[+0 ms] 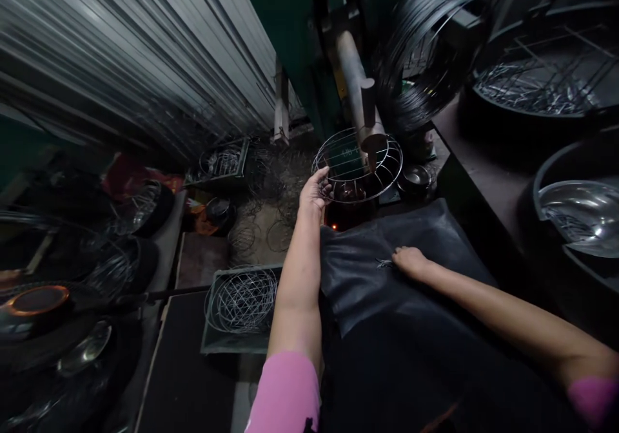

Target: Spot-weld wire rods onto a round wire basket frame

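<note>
The round wire basket frame (356, 166) sits under the brown metal arm of the green machine (355, 91), ringed around the arm's blunt tip, just above a faint orange glow; the left hand (315, 191) reaches forward to it with arm outstretched, fingers curled closed over the frame's near-left rim, gripping the wire. The right hand (410, 260) lies palm down on a black sheet (387, 291) spread over the lap area, fingers loosely bent and resting on a small bunch of short wire pieces (384, 263); whether it actually pinches them I cannot tell. Both sleeves are pink. A big coil of dark wire (425, 53) hangs to the right of the machine arm; a small steel bowl (416, 178) stands just beside the frame on its right. Lower left of the left arm, a tray (213, 343) holds finished wire frames (242, 299); another tray with similar frames (220, 160) stands farther back near the corrugated metal wall (145, 53); loose wire rings litter the floor between them. At right, dark tubs (536, 98) hold wire parts and a shiny steel bowl (580, 214).
</note>
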The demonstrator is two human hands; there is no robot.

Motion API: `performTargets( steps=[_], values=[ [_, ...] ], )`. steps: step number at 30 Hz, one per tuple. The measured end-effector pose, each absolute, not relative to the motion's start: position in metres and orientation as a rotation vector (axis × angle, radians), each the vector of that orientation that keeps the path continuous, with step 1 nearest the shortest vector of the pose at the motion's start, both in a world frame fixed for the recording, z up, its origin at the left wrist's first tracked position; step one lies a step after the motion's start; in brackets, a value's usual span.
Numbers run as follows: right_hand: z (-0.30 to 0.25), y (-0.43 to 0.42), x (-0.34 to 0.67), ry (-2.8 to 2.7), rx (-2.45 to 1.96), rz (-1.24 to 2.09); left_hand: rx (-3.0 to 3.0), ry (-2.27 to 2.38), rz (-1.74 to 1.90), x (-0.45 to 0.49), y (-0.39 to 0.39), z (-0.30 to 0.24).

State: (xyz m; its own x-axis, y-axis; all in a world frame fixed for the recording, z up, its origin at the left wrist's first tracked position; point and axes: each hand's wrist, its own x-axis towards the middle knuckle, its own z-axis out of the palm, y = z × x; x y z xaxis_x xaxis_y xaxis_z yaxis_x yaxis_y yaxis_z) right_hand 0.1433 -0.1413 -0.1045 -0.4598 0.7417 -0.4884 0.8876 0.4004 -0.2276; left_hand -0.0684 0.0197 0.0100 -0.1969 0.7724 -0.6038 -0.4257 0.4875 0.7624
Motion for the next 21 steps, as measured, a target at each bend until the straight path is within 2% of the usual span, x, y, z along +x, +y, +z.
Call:
performTargets(
  steps=[8,14,21],
  values=[
    [-0.103,-0.148,0.172,2.298,1.390,-0.739,0.354,1.386,1.171,-0.068,0.010,0.010],
    [-0.096,-0.153,0.204,2.337,1.561,-0.844,0.329,1.382,1.204,-0.064,0.013,0.006],
    [-0.075,-0.141,0.214,2.195,1.559,-0.593,0.318,1.377,1.219,-0.062,0.012,0.003]
  ],
)
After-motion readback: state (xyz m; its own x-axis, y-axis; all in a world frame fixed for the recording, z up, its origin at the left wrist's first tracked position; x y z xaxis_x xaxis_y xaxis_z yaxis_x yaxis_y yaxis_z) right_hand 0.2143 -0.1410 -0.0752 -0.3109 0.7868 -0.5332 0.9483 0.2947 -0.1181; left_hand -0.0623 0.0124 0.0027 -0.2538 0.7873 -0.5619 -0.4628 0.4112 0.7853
